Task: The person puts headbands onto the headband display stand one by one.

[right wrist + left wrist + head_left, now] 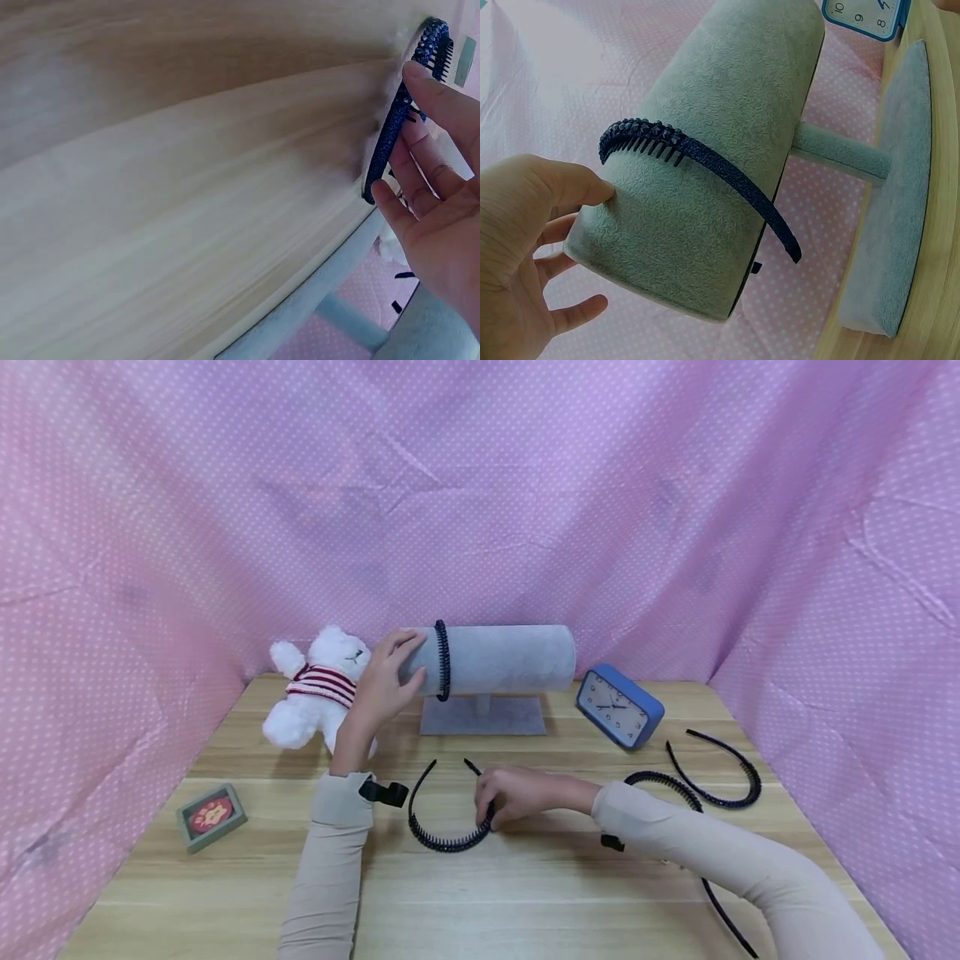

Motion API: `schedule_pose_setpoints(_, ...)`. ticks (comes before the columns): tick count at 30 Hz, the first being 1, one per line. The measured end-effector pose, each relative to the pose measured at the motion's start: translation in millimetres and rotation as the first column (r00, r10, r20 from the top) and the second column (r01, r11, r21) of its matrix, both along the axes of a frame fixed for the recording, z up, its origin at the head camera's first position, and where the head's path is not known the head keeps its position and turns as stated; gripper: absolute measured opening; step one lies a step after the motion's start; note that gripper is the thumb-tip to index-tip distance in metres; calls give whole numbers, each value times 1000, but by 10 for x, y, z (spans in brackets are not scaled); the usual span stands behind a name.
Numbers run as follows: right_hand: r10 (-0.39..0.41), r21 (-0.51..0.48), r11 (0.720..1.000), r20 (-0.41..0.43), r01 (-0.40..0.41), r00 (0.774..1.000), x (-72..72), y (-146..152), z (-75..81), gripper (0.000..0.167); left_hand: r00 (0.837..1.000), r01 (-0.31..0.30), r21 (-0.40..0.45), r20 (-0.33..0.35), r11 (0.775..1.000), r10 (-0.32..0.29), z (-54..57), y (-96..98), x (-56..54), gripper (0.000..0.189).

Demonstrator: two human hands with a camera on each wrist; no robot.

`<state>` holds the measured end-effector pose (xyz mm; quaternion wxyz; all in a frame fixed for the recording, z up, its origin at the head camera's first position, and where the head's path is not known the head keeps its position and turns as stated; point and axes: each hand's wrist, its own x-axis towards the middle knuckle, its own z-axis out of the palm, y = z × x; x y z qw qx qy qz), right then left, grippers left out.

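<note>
A grey plush-covered display stand (510,660) carries a black toothed headband (444,662) around the left part of its cylinder. My left hand (386,681) is at the cylinder's left end; its thumb (592,187) touches the plush beside that headband, the other fingers loosely spread past the end. Lower down, my right hand (513,795) pinches the right side of a second black headband (442,845), thumb on one face and fingers on the other. That band's two tips point toward the stand. Beaded decoration and comb teeth show in the right wrist view.
A white plush bear (322,689) in a striped top sits behind my left arm. Right of the stand is a blue clock (621,706). Other black headbands, one (738,797) beyond another (660,777), lie near my right arm. A small framed paw picture (212,817) lies left.
</note>
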<state>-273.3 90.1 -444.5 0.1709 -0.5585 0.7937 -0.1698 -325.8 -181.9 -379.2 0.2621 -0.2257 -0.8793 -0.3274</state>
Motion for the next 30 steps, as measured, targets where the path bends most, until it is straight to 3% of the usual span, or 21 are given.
schedule_pose_setpoints(20, -101, -137, 984, 94, 114, 990, -62, 467, 177, 17, 1000, -4, 12, 11, 1000, 4, -6, 0, -1, 52)
schedule_pose_setpoints(30, -184, -238, 950, 95, 202, 978, -126, 699, 292, 19, 1000, 0, 12, -8, 1000, 0, -38, -13, -14, 52)
